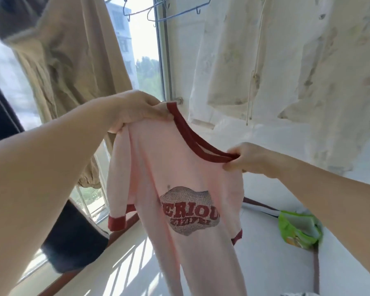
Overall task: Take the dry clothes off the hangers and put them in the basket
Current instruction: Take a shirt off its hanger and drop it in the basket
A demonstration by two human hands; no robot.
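Left hand (137,110) and right hand (244,159) both gripping pink T-shirt (169,167) shoulders, chest print "ERIOU" partly readable.

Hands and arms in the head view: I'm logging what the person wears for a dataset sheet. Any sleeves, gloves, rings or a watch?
None visible. The left hand and right hand are bare, with no gloves; no rings or watch show. Both forearms are uncovered right to the frame edges, so no sleeve shows.
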